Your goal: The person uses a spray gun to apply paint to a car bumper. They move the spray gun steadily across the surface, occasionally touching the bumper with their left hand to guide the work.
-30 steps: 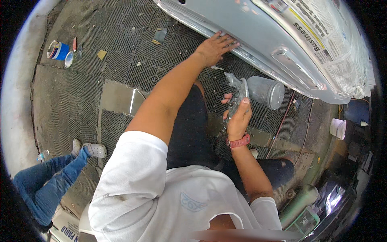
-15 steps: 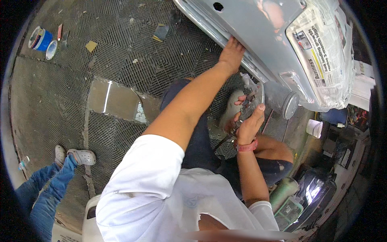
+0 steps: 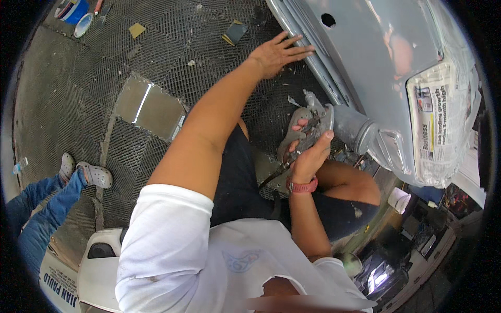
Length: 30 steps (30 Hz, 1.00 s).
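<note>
I see a blue tape roll (image 3: 69, 9) at the grating floor's (image 3: 68, 99) far left corner, yellow scrap (image 3: 136, 29) nearby, shiny metal plate (image 3: 150, 108) mid-floor, a bystander's grey clogs (image 3: 88, 173) at its left edge.

Seen from above, a spray gun (image 3: 315, 122) with a translucent cup (image 3: 355, 130) is gripped in the right hand (image 3: 308, 156), while the left hand (image 3: 276, 52) is laid flat against a grey car panel (image 3: 376, 57) partly masked with newspaper (image 3: 436, 120) over a metal grate floor (image 3: 156, 47).
</note>
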Tool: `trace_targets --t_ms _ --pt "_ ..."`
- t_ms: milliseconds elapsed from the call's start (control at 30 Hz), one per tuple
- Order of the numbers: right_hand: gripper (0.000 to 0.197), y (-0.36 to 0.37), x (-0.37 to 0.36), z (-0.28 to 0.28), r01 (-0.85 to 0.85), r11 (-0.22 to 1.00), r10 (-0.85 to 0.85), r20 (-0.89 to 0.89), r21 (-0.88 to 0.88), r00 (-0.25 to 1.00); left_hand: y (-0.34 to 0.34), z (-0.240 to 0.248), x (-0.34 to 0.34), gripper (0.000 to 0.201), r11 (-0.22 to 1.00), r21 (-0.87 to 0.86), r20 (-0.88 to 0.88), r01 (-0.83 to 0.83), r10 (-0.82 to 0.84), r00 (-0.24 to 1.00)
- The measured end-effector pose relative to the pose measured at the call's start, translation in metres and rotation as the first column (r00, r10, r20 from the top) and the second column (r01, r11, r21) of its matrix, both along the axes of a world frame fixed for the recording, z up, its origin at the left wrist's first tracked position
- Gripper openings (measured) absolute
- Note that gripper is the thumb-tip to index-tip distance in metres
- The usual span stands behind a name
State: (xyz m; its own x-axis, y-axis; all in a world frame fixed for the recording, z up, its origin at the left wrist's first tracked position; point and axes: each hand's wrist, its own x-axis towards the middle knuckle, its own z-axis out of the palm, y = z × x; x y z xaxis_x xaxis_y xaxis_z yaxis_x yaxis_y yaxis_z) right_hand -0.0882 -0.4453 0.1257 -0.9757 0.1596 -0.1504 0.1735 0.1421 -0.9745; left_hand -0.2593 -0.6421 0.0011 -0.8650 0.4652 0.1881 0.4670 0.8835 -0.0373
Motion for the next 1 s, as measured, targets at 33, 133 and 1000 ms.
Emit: trace_targets --t_ms 33,133,1000 --pt "0.072 -0.001 0.002 -0.001 0.001 1.000 -0.001 0.007 -0.002 1.000 -0.013 -0.002 -0.004 0.105 1.000 -0.004 0.036 -0.019 0.020 0.999" --pt "0.072 0.000 0.010 -0.003 0.008 0.999 -0.007 0.020 -0.035 1.000 -0.049 -0.008 -0.022 0.106 0.997 0.047 0.050 -0.063 0.061 0.997" --pt "0.081 0.025 0.025 -0.002 -0.031 0.996 0.041 0.126 -0.078 0.991 -0.135 0.003 -0.197 0.080 0.328 0.876 0.061 -0.353 0.651 0.757"
